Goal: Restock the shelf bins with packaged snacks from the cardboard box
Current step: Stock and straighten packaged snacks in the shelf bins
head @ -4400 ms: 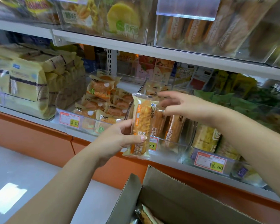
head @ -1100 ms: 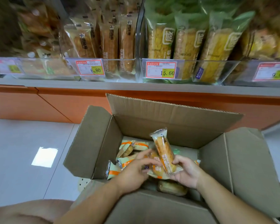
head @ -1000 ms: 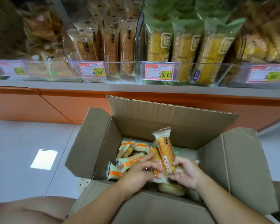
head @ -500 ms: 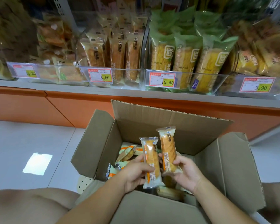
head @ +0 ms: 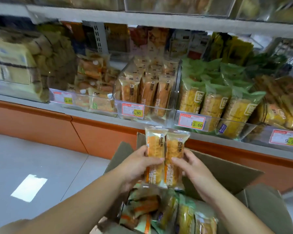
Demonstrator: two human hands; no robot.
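Two bread packets sit upright in our hands, side by side and touching. Beginning at the far left, a bright patch of light (head: 29,187) lies on the grey floor (head: 41,157). Above it, large pale bags (head: 12,71) crowd the left end of the shelf (head: 95,117). Just beside them, a clear bin of small orange packs (head: 93,85) carries a price tag (head: 63,99) reading 15.60.

Our left hand (head: 137,168) grips the left packet (head: 155,149) round its middle, with the thumb across the front. Our right hand (head: 193,168) holds the right packet (head: 175,149) the same way, its fingers curled behind. The hands are close together, each clamped on its own packet.

We hold the pair above the open cardboard box (head: 227,173) and in front of the shelf edge. Just above them stands the matching bin (head: 147,92), tagged 6.80 and filled with upright packets of the same look. In the box below lie more wrapped snacks (head: 159,210) in a jumble, some striped orange and some green.

Further right, a bin of green-topped yellow packs (head: 213,102) is tagged 15.60. At the far right stands a bin of yellow-brown packs (head: 277,105), which are blurred, with a tag (head: 286,139) that reads 9.90.
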